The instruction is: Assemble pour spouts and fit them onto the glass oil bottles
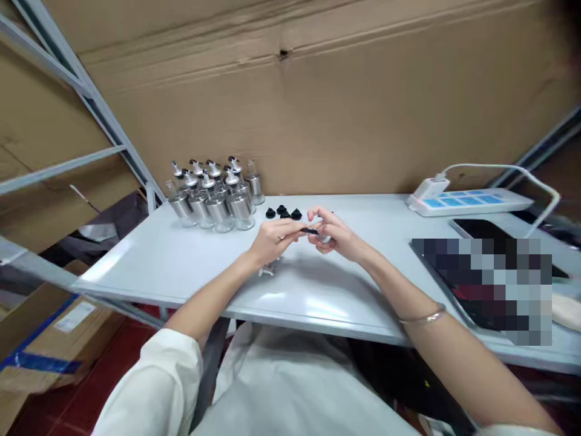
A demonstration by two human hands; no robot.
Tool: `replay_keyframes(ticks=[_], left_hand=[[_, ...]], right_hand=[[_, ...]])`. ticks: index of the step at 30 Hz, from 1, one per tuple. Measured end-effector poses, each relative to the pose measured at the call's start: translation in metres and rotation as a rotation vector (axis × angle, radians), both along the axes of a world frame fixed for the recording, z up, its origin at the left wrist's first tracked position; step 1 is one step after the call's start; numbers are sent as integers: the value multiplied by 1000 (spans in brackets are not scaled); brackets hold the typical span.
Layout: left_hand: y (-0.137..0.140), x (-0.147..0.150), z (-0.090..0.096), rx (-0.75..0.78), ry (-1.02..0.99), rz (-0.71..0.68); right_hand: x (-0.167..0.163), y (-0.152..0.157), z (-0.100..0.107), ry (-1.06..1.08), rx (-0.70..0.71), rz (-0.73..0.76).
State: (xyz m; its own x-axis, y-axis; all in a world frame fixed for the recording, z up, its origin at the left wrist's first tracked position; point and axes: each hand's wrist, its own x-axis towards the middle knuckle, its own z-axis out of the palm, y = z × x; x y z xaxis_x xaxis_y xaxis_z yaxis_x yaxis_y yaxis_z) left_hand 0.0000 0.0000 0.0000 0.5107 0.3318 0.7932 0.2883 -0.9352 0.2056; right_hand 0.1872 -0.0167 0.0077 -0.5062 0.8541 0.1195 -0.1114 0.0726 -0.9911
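Note:
Above the middle of the white table, my left hand and my right hand meet, both closed. Between the fingertips is a small black piece, pinched by my left hand. My right hand grips a silvery pour spout cap, partly covered by the fingers; the black piece touches it. Just beyond the hands lie several black stoppers. Beneath my left wrist rest small silvery parts, partly hidden. To the left stand several glass oil bottles with steel sleeves, most topped with pour spouts.
On the right of the table are a power strip with a plugged-in white charger and cable, a dark phone and a pixelated screen device. A cardboard wall closes the back; metal shelf posts stand left.

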Motion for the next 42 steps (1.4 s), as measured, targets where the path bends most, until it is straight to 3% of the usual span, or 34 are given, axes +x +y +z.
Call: replay_keyframes(ticks=[11, 19, 34, 42], left_hand=[[1, 0, -6, -54, 11, -27], [3, 1, -7, -136, -3, -35], [2, 4, -7, -192, -35, -45], [0, 6, -6, -330, -137, -82]], right_hand=[[-6, 0, 4, -114, 6, -187], [-8, 2, 3, -87, -27, -222], [-8, 3, 1, -125, -52, -175], [-11, -4, 12, -127, -197, -91]])
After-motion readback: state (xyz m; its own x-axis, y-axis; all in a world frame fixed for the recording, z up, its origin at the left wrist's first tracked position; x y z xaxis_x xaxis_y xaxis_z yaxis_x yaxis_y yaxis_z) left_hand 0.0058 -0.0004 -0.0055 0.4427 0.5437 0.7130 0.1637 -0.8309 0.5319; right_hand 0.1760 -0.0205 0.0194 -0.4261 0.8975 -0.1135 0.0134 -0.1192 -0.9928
